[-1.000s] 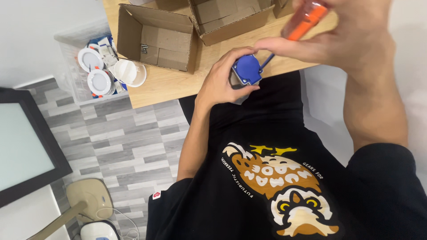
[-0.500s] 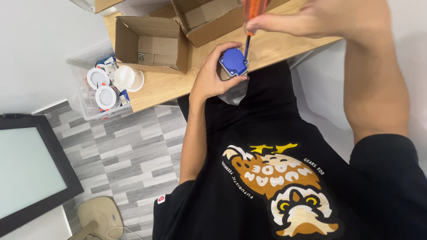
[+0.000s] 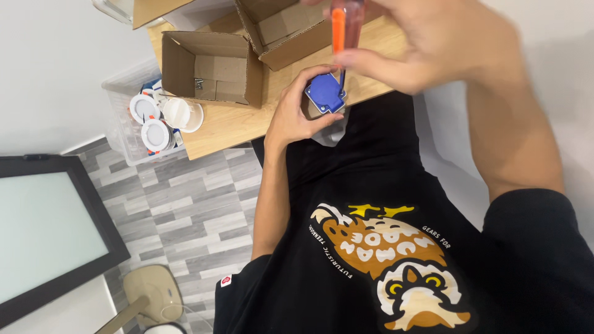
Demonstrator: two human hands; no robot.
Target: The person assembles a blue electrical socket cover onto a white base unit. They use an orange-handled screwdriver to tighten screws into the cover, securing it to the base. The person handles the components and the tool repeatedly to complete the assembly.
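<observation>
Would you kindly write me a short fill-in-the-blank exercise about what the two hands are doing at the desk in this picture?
1. The left hand grips a small part with a ____ square top.
2. The right hand holds a screwdriver with an ____ handle, its tip down on the part.
3. The open cardboard boxes stand on a ____ desk.

Missing words: blue; orange; wooden

You wore a black short-sleeved T-shirt [image 3: 346,185]; across its chest, at the lower centre of the frame, sat a cartoon creature print [image 3: 390,266] in brown, white and yellow; a small red tag [image 3: 226,281] marked one sleeve; both forearms were bare.
</observation>
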